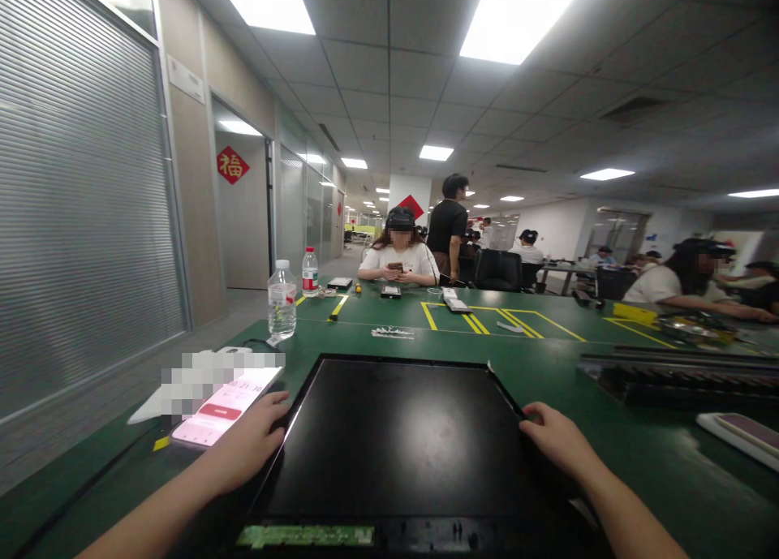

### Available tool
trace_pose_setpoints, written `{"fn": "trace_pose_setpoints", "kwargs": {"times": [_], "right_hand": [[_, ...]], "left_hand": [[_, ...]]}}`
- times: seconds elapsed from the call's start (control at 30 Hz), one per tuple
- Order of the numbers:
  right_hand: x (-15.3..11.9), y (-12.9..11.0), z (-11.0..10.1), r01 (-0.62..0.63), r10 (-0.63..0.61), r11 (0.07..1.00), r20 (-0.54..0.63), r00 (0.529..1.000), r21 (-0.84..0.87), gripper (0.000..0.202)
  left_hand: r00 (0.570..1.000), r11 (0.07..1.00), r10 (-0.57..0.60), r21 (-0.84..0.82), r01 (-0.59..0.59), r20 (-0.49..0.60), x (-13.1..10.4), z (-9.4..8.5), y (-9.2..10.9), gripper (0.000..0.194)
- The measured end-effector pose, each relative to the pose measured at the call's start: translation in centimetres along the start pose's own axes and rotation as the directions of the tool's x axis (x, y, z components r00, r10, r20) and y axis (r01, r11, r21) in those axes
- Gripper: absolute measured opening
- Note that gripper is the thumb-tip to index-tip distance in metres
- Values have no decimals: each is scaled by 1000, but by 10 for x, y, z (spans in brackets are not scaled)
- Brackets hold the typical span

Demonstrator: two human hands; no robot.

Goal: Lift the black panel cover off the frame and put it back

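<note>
Green strip: At the bottom of the frame, left of centre, a green circuit strip [307,535] lies along the panel's near edge; a push or knock there, I judge, could crack it.
Panel: The black panel [395,445] lies face up at lower centre, its glossy surface open to scratches and its thin edges to uneven pressure; a one-sided lift could flex it.
Left hand: My left hand [259,429] is at the panel's left edge, fingers loosely spread; I cannot tell whether they grip.
Right hand: My right hand [557,433] meets the right edge with fingers curled; the underside is hidden, so its hold is also unclear to me.
Phone: A lit phone [222,413] lies at lower left, just beside my left forearm; a leftward swing could shove it into the cable [79,494] or snag both.
Table: Green surface [639,445] shows right of my right hand, my widest sideways room, bounded by a black rack [669,380] at the right.
Bottle: Past the panel's far left corner stands a water bottle [282,303], which a forward slide with a left drift might tip.
Far side: Ahead, shreds [393,332] and yellow tape [478,324] precede a seated person [398,255] in upper centre.
</note>
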State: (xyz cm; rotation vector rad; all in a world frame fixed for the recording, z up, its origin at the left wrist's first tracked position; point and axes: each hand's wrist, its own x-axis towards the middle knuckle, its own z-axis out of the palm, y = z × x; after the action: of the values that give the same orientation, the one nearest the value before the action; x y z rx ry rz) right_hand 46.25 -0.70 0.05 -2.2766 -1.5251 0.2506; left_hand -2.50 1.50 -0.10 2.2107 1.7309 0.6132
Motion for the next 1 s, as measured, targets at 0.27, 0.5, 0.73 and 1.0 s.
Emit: {"fn": "trace_pose_setpoints", "kwargs": {"times": [0.27, 0.5, 0.73, 1.0], "right_hand": [[4, 7, 0, -12, 11, 999, -31, 999, -39, 31], [4, 7, 0, -12, 11, 999, -27, 1000, -41, 30], [2, 5, -1, -10, 9, 999, -18, 1000, -46, 32], [3, 5, 0, 4, -5, 999, -38, 999, -37, 31]], "left_hand": [[977, 891, -207, -420, 172, -40, 0, -13, 15, 36], [889, 504, -412, -764, 403, 197, -8, -20, 39, 49], [856, 199, -356, -864, 462, 375, -11, -21, 49, 73], [875, 89, -291, -899, 428, 388, -4, -10, 39, 68]]}}
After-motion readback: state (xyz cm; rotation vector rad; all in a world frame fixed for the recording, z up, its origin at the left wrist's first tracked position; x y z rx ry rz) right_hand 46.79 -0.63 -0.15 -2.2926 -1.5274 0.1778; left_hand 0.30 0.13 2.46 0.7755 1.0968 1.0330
